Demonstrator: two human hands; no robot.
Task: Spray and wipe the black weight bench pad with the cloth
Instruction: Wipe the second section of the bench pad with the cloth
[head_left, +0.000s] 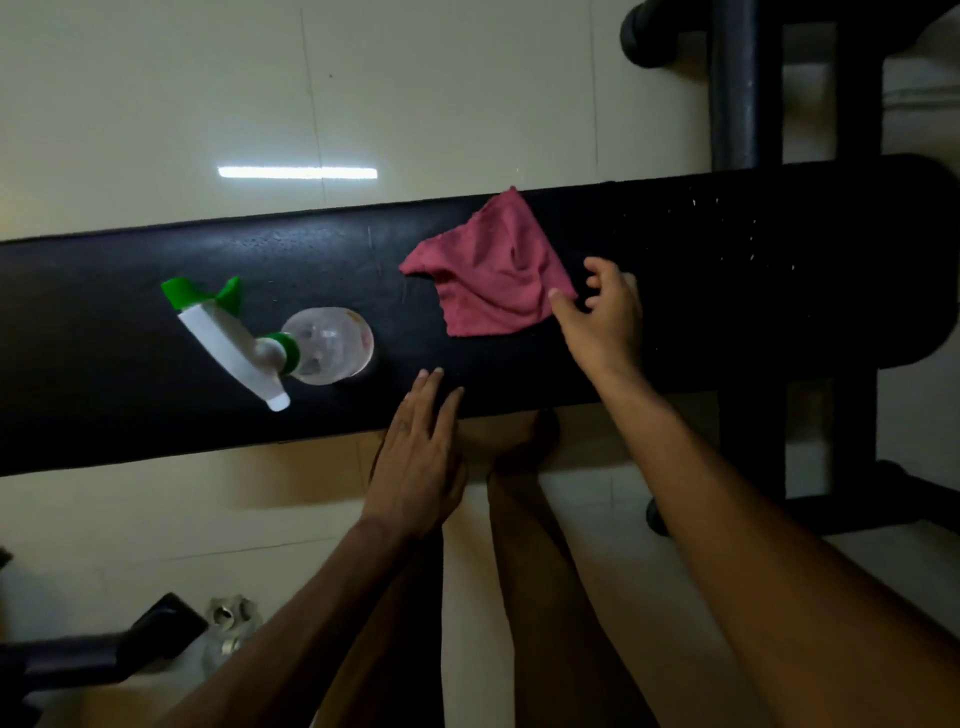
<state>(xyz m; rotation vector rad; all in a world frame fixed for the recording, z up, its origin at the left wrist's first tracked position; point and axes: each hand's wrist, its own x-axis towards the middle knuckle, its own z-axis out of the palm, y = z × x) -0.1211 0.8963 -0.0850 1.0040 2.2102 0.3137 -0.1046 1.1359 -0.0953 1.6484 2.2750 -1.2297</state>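
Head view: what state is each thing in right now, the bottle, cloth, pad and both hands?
spray bottle: standing on the pad, untouched.
cloth: lying rumpled and partly spread on the pad, right corner at the right hand's fingers.
bench pad: black, with fine droplets scattered toward its right end.
right hand: fingers loosely spread at the cloth's edge, no firm grip visible.
left hand: flat, fingers straight, over the pad's near edge, holding nothing.

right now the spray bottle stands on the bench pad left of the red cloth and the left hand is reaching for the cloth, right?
Not quite: the head view shows the right hand reaching for the red cloth, not the left hand, which lies flat at the pad's near edge. The spray bottle does stand on the bench pad, left of the cloth.
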